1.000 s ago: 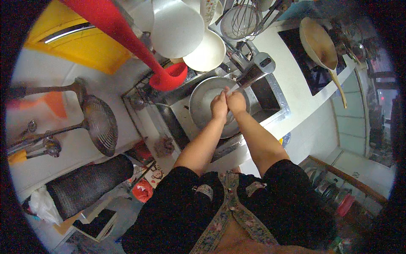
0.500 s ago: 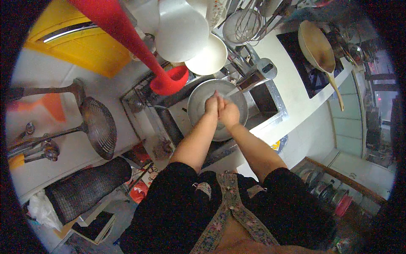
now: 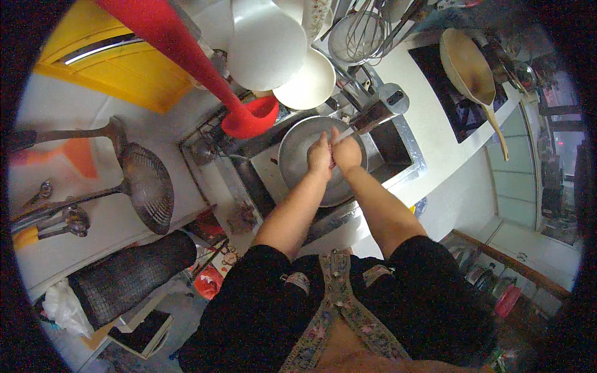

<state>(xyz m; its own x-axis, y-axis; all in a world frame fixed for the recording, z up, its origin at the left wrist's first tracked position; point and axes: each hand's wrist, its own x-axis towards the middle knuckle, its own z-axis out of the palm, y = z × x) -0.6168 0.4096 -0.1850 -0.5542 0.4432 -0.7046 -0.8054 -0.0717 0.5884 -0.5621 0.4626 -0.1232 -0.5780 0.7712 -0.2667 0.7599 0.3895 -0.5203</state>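
My left hand (image 3: pixel 319 155) and my right hand (image 3: pixel 347 153) are pressed together, thumbs upward, above a round grey metal pan (image 3: pixel 293 140). Their fingers are curled in against each other. A small pinkish patch shows between the palms, but I cannot make out whether it is a held thing. The pan stands in the steel sink (image 3: pixel 403 163). Just beyond my right hand is the chrome faucet (image 3: pixel 380 110), its spout pointing toward the hands, with a pale streak like running water below it.
A red ladle (image 3: pixel 250 118) hangs in front at the left, near a white bowl (image 3: pixel 309 84). A whisk (image 3: pixel 365 37) is at the back. On the right, a frying pan (image 3: pixel 465 65) sits on the black cooktop (image 3: pixel 429 62). A slotted skimmer (image 3: pixel 147 186) hangs at the left wall.
Both hands have shifted slightly right and turned from an overlapping clasp to side by side, with both thumbs now showing. The pan has moved slightly right in the picture.
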